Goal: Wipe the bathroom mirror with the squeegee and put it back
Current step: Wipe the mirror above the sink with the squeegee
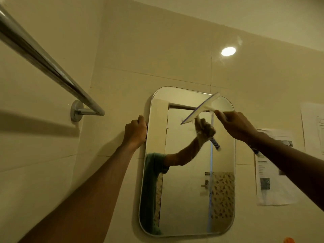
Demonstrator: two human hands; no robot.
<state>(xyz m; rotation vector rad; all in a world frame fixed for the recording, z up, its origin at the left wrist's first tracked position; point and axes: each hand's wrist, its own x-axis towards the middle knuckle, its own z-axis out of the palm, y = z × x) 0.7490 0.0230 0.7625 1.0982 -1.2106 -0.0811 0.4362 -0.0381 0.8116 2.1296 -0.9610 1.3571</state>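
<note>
A tall mirror (185, 193) with rounded corners hangs on the tiled wall, centre right of the head view. My right hand (236, 125) holds a white squeegee (201, 108) by its handle. Its blade lies slanted against the upper right part of the glass, near the top edge. The handle's striped end sticks out below my wrist. My left hand (135, 131) grips the mirror's left edge at upper height, fingers curled round the rim. The glass reflects my arm, the squeegee and a doorway.
A chrome towel rail (52, 67) juts from the wall at upper left, close to my head. Printed paper sheets (273, 172) are stuck to the tiles right of the mirror. A small orange object (289, 240) shows at the bottom right edge.
</note>
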